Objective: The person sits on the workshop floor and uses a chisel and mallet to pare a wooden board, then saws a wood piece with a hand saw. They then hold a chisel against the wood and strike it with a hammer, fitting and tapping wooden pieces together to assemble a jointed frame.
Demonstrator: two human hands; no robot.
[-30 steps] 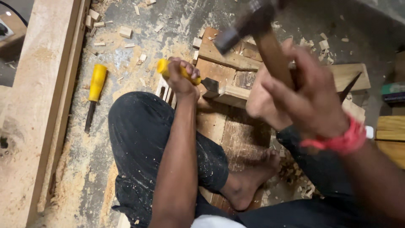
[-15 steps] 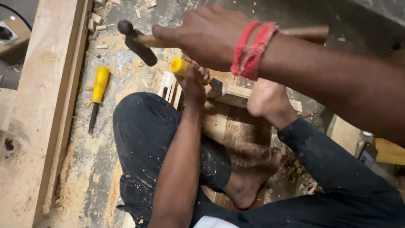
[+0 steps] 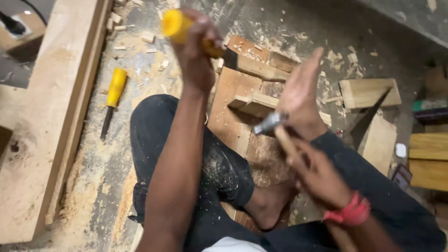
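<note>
though blurred, yellow-handled chisel (image 3: 186, 30) upraised

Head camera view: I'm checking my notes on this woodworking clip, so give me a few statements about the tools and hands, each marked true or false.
1. The left hand grips a yellow-handled chisel. True.
2. The right hand holds a saw. False: it holds a hammer by its wooden handle.
3. A second yellow-handled tool lies on the sawdust-covered floor, apart from both hands. True.
4. The hammer head rests on the chisel handle. False: it is low, near the person's bare foot, away from the chisel.
5. The wrist of the right hand wears a red band. True.
</note>
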